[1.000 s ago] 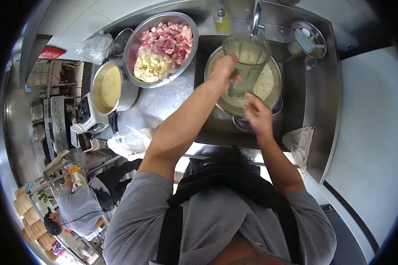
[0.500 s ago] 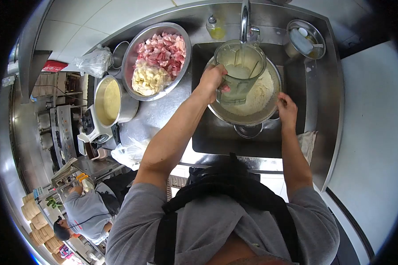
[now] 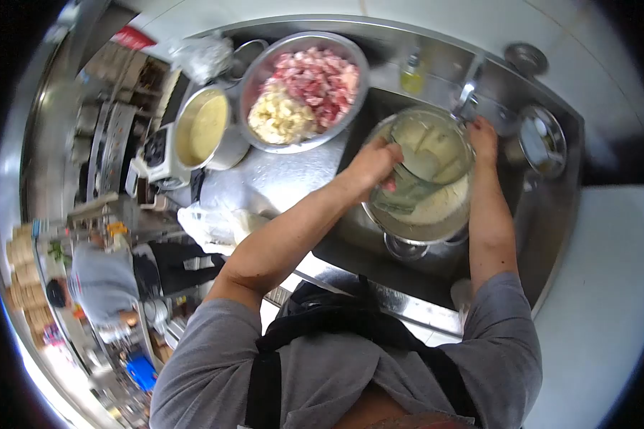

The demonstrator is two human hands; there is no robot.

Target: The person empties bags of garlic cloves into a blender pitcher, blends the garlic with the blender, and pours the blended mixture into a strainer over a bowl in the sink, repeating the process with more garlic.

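My left hand [image 3: 378,166] is closed around the handle of a clear blender jug [image 3: 402,191]. The jug is tilted over a large steel bowl [image 3: 421,234], and some pale liquid shows inside it. Whitish, cloudy contents [image 3: 447,205] fill part of the bowl, which is in the sink. Right by the jug's rim and the faucet [image 3: 466,93], my right hand [image 3: 484,140] has its fingers curled; what they grip, if anything, is hidden.
Left of the sink [image 3: 350,239] stand a steel basin [image 3: 365,79] of cut meat and pale chopped pieces and a pot [image 3: 230,146]. A soap bottle [image 3: 411,77] and a small metal container [image 3: 544,143] sit behind it. Another person [image 3: 104,282] works at far left.
My right hand has left the bowl's rim and moved up beside the faucet. The left hand still holds the jug over the bowl. The camera view has turned and shifted.
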